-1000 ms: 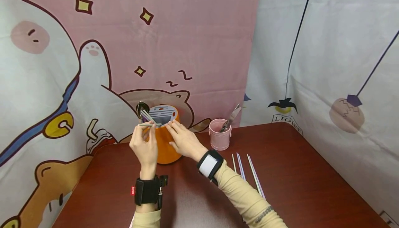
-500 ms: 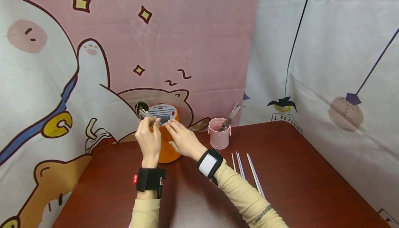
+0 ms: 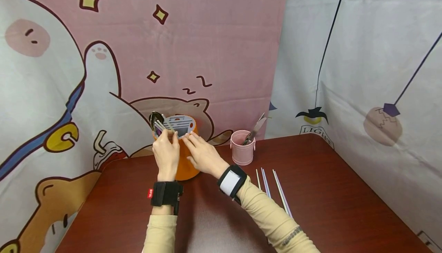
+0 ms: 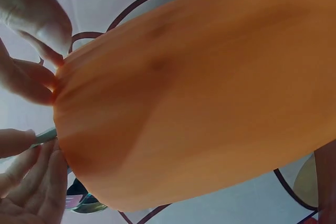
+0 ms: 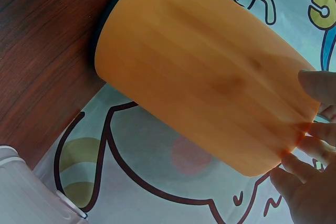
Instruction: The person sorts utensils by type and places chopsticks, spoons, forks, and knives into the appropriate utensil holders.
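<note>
A tall orange utensil holder [image 3: 188, 166] with a grey slotted top [image 3: 181, 122] stands near the back of the table. At its left rim, my left hand [image 3: 167, 153] pinches a thin grey-green chopstick [image 3: 168, 123], tilted over the slotted top. The left wrist view shows this chopstick [image 4: 45, 137] between thumb and fingers, right at the rim. My right hand [image 3: 203, 153] rests its extended fingers on the holder's front right rim, plain in the right wrist view where its fingers [image 5: 296, 169] touch the orange edge. Several pale sticks [image 3: 159, 124] and a dark, shiny ladle-like head [image 3: 156, 118] show at the left.
A small pink bucket [image 3: 242, 153] with metal utensils [image 3: 254, 132] in it stands right of the holder. Pale chopsticks [image 3: 282, 193] lie on the dark red tabletop [image 3: 331, 191], partly behind my right sleeve [image 3: 272, 214]. Printed cloth [image 3: 221, 45] hangs close behind the table.
My left hand has moved slightly right and up to the holder's rim. The chopstick has turned from near level to slanting over the slotted top. My right hand has stayed put.
</note>
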A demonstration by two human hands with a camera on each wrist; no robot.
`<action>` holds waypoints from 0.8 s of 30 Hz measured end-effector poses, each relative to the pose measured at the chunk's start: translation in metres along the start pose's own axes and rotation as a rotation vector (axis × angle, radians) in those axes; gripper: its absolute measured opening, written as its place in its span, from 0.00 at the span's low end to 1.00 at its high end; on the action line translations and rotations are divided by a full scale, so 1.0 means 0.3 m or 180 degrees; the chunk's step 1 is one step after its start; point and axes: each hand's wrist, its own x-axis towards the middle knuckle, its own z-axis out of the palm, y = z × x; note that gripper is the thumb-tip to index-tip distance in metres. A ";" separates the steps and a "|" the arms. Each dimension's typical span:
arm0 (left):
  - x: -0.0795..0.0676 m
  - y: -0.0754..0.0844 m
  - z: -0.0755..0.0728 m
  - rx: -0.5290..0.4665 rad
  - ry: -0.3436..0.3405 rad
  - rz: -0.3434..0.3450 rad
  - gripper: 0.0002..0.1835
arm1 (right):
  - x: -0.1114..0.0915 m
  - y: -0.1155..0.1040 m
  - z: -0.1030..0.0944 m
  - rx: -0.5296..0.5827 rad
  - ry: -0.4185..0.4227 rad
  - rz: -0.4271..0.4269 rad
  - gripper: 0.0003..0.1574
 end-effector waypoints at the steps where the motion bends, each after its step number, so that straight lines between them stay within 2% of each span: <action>1: 0.000 0.000 -0.001 0.0070 -0.0027 -0.0043 0.09 | 0.000 0.000 -0.001 -0.0008 0.0011 0.0000 0.41; 5: -0.004 -0.004 0.006 0.0337 -0.0109 -0.0181 0.10 | 0.000 -0.002 -0.004 -0.0023 0.0028 0.0013 0.40; 10: -0.024 -0.013 0.022 0.0456 -0.0139 -0.0158 0.11 | 0.000 -0.006 -0.004 -0.0007 0.0028 -0.0002 0.40; 19: -0.046 -0.005 0.003 0.0198 0.0017 -0.0184 0.11 | 0.001 -0.004 -0.004 0.0020 0.0001 0.0069 0.41; 24: -0.075 -0.004 -0.028 0.0259 -0.0073 -0.0298 0.15 | 0.000 -0.004 -0.010 0.0098 -0.0068 0.0081 0.41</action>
